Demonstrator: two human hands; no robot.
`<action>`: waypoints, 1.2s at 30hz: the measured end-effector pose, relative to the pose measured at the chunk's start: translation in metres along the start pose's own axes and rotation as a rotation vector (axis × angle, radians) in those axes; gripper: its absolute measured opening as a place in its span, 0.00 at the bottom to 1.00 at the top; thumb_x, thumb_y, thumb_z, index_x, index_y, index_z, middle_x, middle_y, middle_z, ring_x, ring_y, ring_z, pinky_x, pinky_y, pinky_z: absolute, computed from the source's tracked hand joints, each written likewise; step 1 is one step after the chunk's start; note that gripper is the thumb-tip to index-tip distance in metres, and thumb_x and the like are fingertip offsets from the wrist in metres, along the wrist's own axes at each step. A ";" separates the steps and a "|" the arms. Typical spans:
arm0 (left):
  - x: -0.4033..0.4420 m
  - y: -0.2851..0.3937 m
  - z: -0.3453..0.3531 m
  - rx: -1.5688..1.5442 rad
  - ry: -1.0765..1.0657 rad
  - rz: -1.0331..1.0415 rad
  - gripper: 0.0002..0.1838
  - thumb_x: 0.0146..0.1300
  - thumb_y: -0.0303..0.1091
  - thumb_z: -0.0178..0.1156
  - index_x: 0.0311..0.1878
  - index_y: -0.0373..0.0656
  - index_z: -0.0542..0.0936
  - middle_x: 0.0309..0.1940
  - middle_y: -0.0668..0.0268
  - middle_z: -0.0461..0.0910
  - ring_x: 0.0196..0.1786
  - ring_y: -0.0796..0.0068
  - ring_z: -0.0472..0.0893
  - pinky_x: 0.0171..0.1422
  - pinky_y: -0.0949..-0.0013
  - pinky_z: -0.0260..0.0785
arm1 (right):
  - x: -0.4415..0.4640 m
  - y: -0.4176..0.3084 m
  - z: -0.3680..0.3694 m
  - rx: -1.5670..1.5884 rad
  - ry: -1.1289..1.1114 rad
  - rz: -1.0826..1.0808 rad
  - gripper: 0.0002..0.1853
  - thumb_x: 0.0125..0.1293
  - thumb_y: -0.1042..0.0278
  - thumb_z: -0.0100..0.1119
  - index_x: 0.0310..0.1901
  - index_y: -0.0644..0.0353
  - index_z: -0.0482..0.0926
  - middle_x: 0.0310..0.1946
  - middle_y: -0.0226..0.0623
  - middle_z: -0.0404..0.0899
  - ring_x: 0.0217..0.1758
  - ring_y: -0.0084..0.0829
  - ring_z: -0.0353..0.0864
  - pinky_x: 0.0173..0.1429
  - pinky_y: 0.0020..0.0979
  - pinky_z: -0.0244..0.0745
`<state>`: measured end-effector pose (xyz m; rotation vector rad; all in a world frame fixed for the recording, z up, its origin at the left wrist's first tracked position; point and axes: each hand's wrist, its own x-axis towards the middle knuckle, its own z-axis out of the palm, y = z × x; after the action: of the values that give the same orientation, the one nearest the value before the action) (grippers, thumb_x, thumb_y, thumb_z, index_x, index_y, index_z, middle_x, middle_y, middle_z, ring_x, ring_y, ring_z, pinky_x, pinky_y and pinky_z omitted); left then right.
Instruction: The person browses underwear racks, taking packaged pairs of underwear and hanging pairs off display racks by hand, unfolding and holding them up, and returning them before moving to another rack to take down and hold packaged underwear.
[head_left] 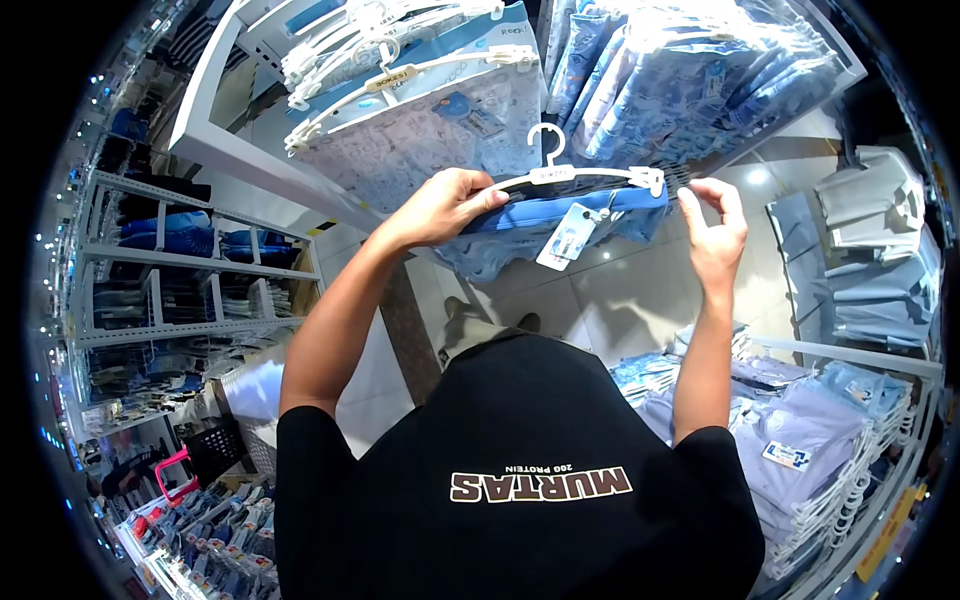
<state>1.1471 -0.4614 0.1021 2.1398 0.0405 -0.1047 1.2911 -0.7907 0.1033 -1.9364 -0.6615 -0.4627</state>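
A white hanger with its hook upward carries a blue garment in front of me. A white and blue tag hangs from the garment's waistband. My left hand is closed on the hanger's left end, thumb and fingers pinching it by the garment's corner. Just off the hanger's right clip is my right hand, its thumb and forefinger curved apart with nothing seen between them.
Ahead, a white rack frame holds pale patterned garments and blue garments on hangers. At the right lie lilac garments. Shelves with dark clothes stand at the left, above a pink-handled basket.
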 end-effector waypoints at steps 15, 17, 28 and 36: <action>-0.046 0.045 0.199 -0.026 0.113 0.270 0.23 0.66 0.37 0.63 0.61 0.39 0.75 0.59 0.54 0.75 0.53 0.53 0.81 0.56 0.58 0.75 | -0.094 -0.004 0.061 0.949 -0.131 0.817 0.16 0.72 0.73 0.58 0.59 0.66 0.76 0.46 0.31 0.81 0.47 0.20 0.80 0.54 0.25 0.75; -0.047 0.034 0.193 -0.263 -0.035 0.266 0.17 0.69 0.36 0.62 0.57 0.40 0.79 0.53 0.53 0.80 0.53 0.54 0.82 0.58 0.61 0.74 | -0.097 0.013 0.042 0.950 -0.229 0.862 0.17 0.72 0.72 0.58 0.60 0.68 0.75 0.49 0.33 0.82 0.49 0.20 0.80 0.55 0.24 0.75; 0.000 -0.050 0.157 -0.275 0.473 0.025 0.29 0.61 0.35 0.72 0.62 0.35 0.73 0.53 0.59 0.78 0.55 0.70 0.79 0.59 0.67 0.73 | -0.028 -0.033 -0.051 0.344 -0.879 0.554 0.12 0.68 0.66 0.61 0.45 0.67 0.85 0.39 0.33 0.84 0.43 0.24 0.79 0.49 0.27 0.73; 0.040 -0.093 0.169 -0.860 0.097 -0.292 0.44 0.58 0.38 0.73 0.73 0.35 0.62 0.66 0.54 0.71 0.66 0.64 0.72 0.70 0.63 0.63 | -0.008 -0.033 -0.068 0.581 -0.814 0.354 0.12 0.64 0.67 0.66 0.39 0.70 0.85 0.37 0.42 0.84 0.43 0.32 0.82 0.50 0.33 0.75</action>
<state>1.1708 -0.5539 -0.0700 1.2669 0.3855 -0.1252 1.2617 -0.8426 0.1508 -1.5729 -0.8117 0.7147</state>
